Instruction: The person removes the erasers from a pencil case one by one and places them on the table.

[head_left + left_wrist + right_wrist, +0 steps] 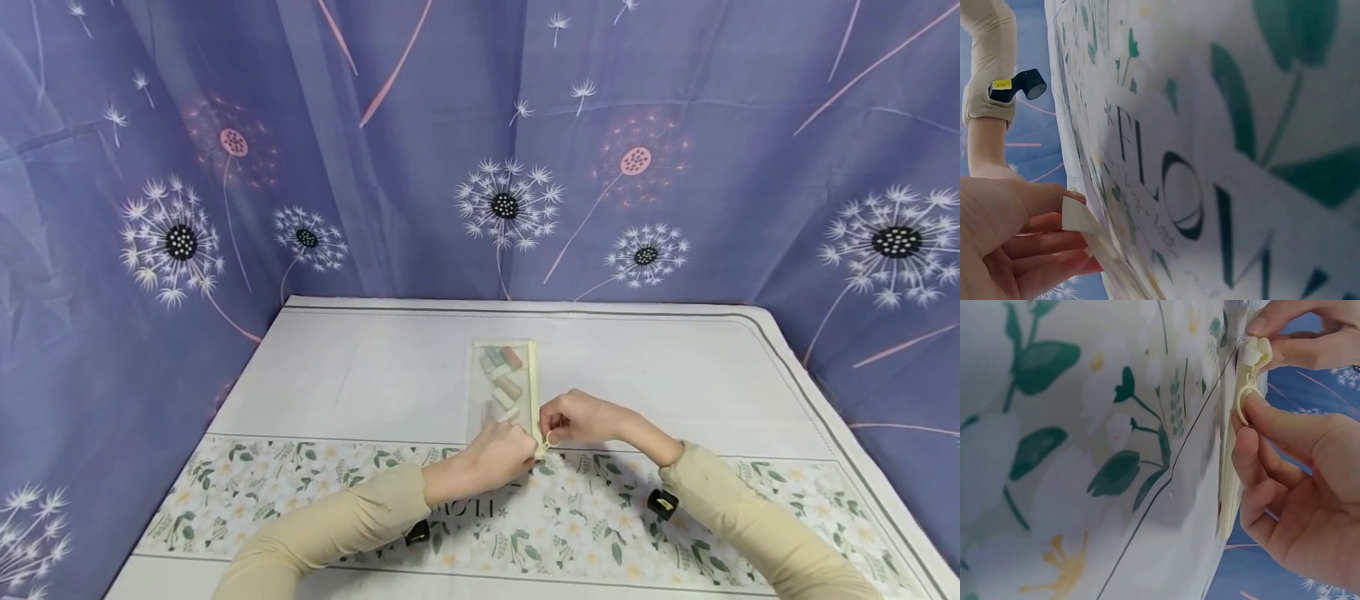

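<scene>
A see-through zip pouch [487, 392] with a pale yellow zip edge lies on the table, and several small coloured blocks or sticks show inside it. Thumb and fingers of my left hand [501, 455] pinch the pouch's near corner by the zip end. My right hand [577, 417] pinches the ring-shaped zip pull [1245, 405] at that same end of the zip. In the left wrist view a pale end tab [1075, 215] of the pouch sits between the left thumb and fingers [1041, 219]. Whether the zip is closed all along cannot be told.
Under the pouch spreads a white table cover [360, 367] with a flowered band [600, 517] and printed letters. A purple dandelion curtain [420, 150] hangs behind and at both sides. Black wrist cameras [662, 503] are strapped near the beige cuffs.
</scene>
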Action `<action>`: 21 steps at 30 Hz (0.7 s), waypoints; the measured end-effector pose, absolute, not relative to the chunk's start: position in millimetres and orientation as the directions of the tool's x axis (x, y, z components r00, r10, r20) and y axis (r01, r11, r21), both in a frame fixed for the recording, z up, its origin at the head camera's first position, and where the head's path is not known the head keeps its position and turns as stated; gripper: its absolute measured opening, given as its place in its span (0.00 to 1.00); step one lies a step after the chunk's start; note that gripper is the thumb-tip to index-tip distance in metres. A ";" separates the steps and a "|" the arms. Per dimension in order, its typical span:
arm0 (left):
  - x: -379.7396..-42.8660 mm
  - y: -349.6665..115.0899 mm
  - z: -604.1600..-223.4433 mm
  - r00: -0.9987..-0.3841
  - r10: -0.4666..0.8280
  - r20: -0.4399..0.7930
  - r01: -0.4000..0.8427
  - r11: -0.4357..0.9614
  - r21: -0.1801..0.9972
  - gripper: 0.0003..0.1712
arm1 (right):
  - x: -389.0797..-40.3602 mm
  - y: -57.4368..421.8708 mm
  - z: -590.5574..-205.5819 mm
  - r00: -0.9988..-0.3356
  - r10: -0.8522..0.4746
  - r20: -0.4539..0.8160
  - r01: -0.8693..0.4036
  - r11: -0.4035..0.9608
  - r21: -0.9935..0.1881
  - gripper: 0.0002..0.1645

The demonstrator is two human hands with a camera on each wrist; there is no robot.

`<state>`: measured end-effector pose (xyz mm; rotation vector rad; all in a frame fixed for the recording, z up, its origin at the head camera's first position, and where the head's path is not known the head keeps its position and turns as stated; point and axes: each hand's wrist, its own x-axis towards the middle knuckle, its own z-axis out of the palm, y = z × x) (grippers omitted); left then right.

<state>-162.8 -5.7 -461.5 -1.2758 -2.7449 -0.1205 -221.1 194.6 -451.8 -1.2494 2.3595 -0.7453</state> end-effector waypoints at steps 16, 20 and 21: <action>-160.4 -6.6 -461.3 -0.614 0.758 0.222 0.770 0.636 -0.042 0.17 | -236.0 188.9 -454.6 -0.640 -0.766 -0.057 -0.640 0.573 -0.512 0.07; -160.9 -6.0 -462.2 -0.607 0.760 0.234 0.776 0.630 -0.032 0.16 | -242.5 189.5 -456.5 -0.658 -0.751 -0.048 -0.638 0.590 -0.495 0.08; -161.4 -5.7 -462.6 -0.604 0.761 0.236 0.778 0.628 -0.033 0.14 | -244.3 189.5 -457.1 -0.663 -0.747 -0.049 -0.637 0.596 -0.489 0.08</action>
